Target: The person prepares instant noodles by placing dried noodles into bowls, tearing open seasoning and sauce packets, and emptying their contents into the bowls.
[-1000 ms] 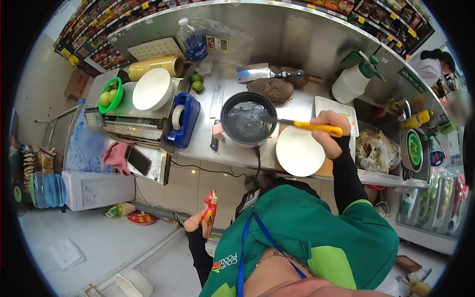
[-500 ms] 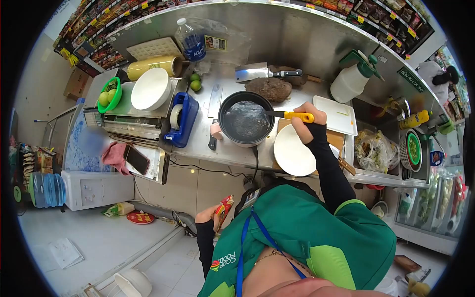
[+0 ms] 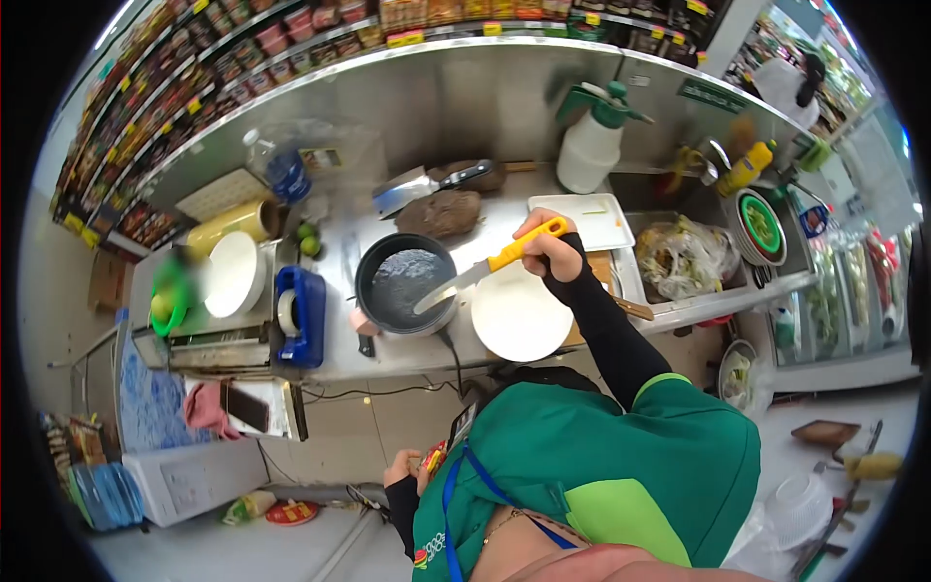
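So the pot (image 3: 366, 291) on the counter (image 3: 338, 233) already has clear liquid (image 3: 402, 270) in it, and the knife (image 3: 467, 280) is angled with its blade reaching over it. Can't make out any solid food in there, and no idea from this view if it's hot. Nothing I can see on the plate (image 3: 524, 315) just beside the pot either, so what's left is anyone's guess. Right hand (image 3: 554, 254) is closed round the yellow handle, fingers wrapped, above the plate and near the white tray (image 3: 580, 225). Left hand (image 3: 400, 469) is down low by the green top (image 3: 529, 441), fingers curled round a red and yellow packet (image 3: 433, 458). Can't tell if that's opened. Brown lump (image 3: 438, 213) and cleaver (image 3: 402, 192) sit behind the pot.
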Tool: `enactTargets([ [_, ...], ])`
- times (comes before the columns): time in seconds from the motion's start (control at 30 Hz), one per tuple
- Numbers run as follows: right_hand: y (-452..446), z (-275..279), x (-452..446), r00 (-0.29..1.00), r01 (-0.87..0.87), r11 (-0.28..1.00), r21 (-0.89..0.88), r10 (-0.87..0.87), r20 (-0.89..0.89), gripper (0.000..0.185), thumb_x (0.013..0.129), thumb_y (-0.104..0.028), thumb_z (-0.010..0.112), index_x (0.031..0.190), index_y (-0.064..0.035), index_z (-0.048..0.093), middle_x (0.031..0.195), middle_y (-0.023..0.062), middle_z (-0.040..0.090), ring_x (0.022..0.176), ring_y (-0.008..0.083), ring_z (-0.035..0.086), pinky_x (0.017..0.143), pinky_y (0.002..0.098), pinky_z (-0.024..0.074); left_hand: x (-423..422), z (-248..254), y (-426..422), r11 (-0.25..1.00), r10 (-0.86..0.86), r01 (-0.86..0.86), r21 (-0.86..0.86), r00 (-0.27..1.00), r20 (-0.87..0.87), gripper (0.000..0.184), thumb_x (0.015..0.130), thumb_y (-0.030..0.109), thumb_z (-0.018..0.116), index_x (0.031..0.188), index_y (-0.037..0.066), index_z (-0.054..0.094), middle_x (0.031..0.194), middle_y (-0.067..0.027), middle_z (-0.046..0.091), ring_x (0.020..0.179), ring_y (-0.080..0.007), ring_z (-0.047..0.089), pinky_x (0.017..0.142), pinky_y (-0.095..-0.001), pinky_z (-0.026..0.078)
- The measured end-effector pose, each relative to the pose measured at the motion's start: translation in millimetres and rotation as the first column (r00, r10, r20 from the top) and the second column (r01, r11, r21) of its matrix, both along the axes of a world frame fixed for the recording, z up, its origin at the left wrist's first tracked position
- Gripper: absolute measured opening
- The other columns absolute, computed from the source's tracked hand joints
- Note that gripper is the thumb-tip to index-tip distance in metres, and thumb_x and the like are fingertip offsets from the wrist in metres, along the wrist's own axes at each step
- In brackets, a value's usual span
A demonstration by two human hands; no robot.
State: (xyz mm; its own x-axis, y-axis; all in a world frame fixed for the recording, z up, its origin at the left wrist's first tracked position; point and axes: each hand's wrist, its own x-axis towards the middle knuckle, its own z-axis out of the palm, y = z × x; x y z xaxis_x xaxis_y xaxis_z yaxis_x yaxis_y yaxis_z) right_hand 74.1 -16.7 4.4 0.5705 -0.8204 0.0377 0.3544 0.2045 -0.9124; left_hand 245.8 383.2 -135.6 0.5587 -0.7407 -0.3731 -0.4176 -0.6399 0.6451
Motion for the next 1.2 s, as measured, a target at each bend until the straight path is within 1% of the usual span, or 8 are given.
enactTargets([
  [0.17,-17.3,-17.3,-4.1,0.951,0.31,0.948,0.076,-0.308,-0.034,0.011,0.078,-0.01,0.056,0.087,-0.0034,0.058,0.063,0.0039,0.053,0.041,0.0082,0.043,0.038,0.0199,0.034,7.8,4.1,-0.7,0.997,0.006,-0.018,0.076,0.988,0.155,0.015,0.067,0.017,0.067,0.079,0.01,0.063,0.054,-0.0076,0.058,0.053,-0.0237,0.06,0.055,-0.0354,0.048],
  [0.27,-32.8,-37.8,-0.2,0.926,0.335,0.936,-0.105,-0.348,-0.145,0.016,0.083,-0.016,0.059,0.096,-0.0066,0.061,0.068,0.0042,0.056,0.043,0.007,0.046,0.04,0.0205,0.0379,16.9,1.0,5.7,0.97,0.16,-0.174,0.169,0.983,0.094,0.015,0.066,0.016,0.068,0.077,0.008,0.063,0.056,-0.0098,0.06,0.055,-0.0251,0.061,0.058,-0.0355,0.049],
  [0.33,-40.0,-53.0,2.0,0.871,0.23,0.917,-0.325,-0.343,-0.352,0.018,0.085,-0.017,0.058,0.101,-0.0124,0.062,0.077,0.0052,0.058,0.063,0.0144,0.056,0.051,0.027,0.0452,22.7,-0.6,15.9,0.977,0.163,-0.174,0.12,0.982,0.1,0.014,0.066,0.016,0.067,0.075,0.006,0.062,0.056,-0.0102,0.059,0.055,-0.0256,0.061,0.058,-0.0351,0.049],
  [0.4,-64.5,-96.8,5.4,0.778,0.001,0.541,-0.841,-0.529,-0.34,0.018,0.083,-0.014,0.058,0.1,-0.0147,0.063,0.08,0.0101,0.057,0.077,0.0259,0.057,0.065,0.0358,0.0468,24.4,0.8,22.8,0.982,0.156,-0.167,0.092,0.981,0.119,0.012,0.066,0.014,0.066,0.075,0.006,0.062,0.056,-0.0098,0.059,0.054,-0.0245,0.061,0.057,-0.0344,0.049],
  [0.43,-66.2,-103.9,9.5,0.738,-0.107,0.615,-0.781,-0.478,-0.477,0.021,0.08,-0.011,0.059,0.1,-0.0159,0.061,0.088,0.0156,0.053,0.084,0.0346,0.054,0.074,0.0407,0.0445,20.5,14.2,17.0,0.981,0.162,-0.174,0.081,0.978,0.133,0.012,0.066,0.013,0.066,0.075,0.005,0.062,0.056,-0.0094,0.059,0.053,-0.0229,0.06,0.056,-0.0335,0.048],
  [0.7,-68.5,-128.7,64.2,0.385,-0.605,0.418,-0.678,-0.592,-0.708,0.016,0.081,-0.023,0.054,0.096,-0.0164,0.055,0.093,0.0146,0.05,0.089,0.0316,0.055,0.07,0.0416,0.0466,6.3,105.1,-21.6,0.947,0.196,-0.165,-0.274,0.977,0.09,0.011,0.069,0.005,0.064,0.078,0.0,0.06,0.049,-0.0038,0.053,0.045,-0.0095,0.05,0.046,-0.024,0.041],
  [1.03,-72.1,-123.7,64.7,0.448,-0.658,0.229,-0.717,-0.646,-0.618,0.019,0.079,-0.019,0.057,0.098,-0.0189,0.056,0.098,0.012,0.051,0.093,0.0281,0.053,0.069,0.0409,0.0438,-19.4,146.0,-69.9,0.869,0.176,-0.103,-0.484,0.978,0.109,0.011,0.067,-0.001,0.065,0.077,0.002,0.062,0.05,0.0011,0.051,0.044,-0.0037,0.044,0.044,-0.0185,0.035],
  [1.2,-85.4,-131.5,63.3,0.458,-0.632,0.162,-0.758,-0.712,-0.533,0.013,0.079,-0.022,0.055,0.091,-0.0199,0.06,0.095,0.0101,0.051,0.092,0.0265,0.052,0.066,0.0398,0.0419,-20.0,159.9,-88.5,0.839,0.004,0.046,-0.542,0.996,0.091,0.013,0.066,-0.003,0.065,0.078,0.003,0.063,0.052,0.0019,0.052,0.045,-0.0033,0.045,0.044,-0.0182,0.035],
])
